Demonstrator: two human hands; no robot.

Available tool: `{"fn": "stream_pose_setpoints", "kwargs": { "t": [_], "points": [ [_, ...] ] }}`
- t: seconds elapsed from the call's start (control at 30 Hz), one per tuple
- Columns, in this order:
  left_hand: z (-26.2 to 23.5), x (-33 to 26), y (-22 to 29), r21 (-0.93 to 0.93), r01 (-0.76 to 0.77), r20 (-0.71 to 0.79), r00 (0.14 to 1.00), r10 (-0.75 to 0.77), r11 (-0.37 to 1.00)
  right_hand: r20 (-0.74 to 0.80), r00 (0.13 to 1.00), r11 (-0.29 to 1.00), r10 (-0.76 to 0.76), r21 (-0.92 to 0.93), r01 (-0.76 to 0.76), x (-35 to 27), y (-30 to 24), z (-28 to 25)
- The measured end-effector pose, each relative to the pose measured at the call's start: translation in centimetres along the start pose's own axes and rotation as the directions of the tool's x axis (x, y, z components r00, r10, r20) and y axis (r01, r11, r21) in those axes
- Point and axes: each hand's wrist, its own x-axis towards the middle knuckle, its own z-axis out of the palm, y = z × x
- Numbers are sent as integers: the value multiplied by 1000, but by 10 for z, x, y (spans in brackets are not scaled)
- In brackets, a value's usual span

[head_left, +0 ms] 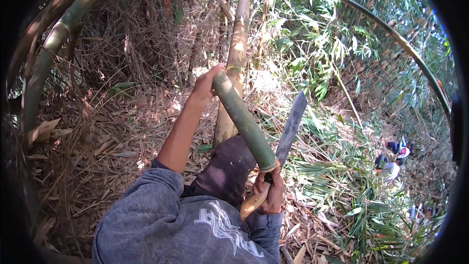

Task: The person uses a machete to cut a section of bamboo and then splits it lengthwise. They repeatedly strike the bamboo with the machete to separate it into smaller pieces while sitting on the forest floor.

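A thick green bamboo section (244,122) slants across in front of me, its far end up and left, its cut near end low and right. My left hand (206,87) is closed round the far end; some of its fingers are hidden behind the bamboo. My right hand (275,193) is closed on the handle of a machete (293,124), right by the near end of the bamboo. The machete's dark blade points up and away, passing to the right of the bamboo. Its pale wooden handle butt sticks out below the hand.
A tall bamboo stem (239,44) rises straight ahead, behind the held section. Curved bamboo stems arch at the left (53,39) and right (391,29). Dry leaves (112,151) and cut green foliage (337,176) litter the ground. Two people (391,170) seem to be farther off at right.
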Motion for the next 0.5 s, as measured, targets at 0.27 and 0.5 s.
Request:
{"fn": "stream_pose_setpoints", "kwargs": {
  "t": [0.27,0.5],
  "points": [
    [33,-39,-55,-764,105,221,970,106,636,-50,992,986,120,125,-113,13,12,-12],
    [75,-98,-113,-568,218,310,950,-39,794,-121,989,996,84,20,-82,15,17,-6]
  ]
}}
